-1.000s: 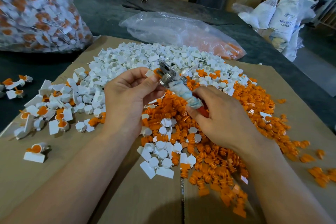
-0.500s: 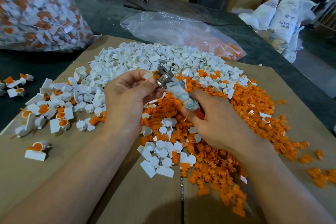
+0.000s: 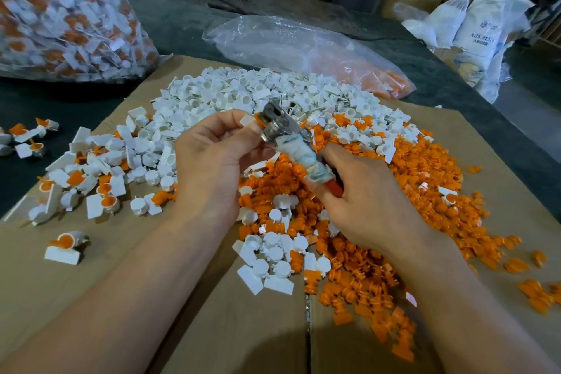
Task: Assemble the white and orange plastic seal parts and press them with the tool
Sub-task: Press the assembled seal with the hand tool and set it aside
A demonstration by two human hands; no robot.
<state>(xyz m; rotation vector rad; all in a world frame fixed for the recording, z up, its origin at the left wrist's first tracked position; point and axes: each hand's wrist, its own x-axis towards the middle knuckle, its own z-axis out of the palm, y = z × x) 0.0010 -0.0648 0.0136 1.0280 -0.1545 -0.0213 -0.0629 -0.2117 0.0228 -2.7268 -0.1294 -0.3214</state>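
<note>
Above cardboard (image 3: 212, 328) centre: left hand (image 3: 212, 161) pinches seal (image 3: 249, 122) against metal head of tool (image 3: 274, 127), right hand (image 3: 364, 191) wrapped round taped handle. Pressing likely in hand. Few finished seals (image 3: 100, 191) at left; large piles of white parts (image 3: 243, 91) and orange parts (image 3: 403, 185) unassembled, so most work ahead.

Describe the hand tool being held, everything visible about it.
The tool is plier-like: a grey metal head, a handle wrapped in dirty white-blue cloth or tape, red grip showing at its lower end. It slants above the orange pile, head up-left. The right hand grips the handle; the left hand pinches a white and orange seal part at the head.
</note>
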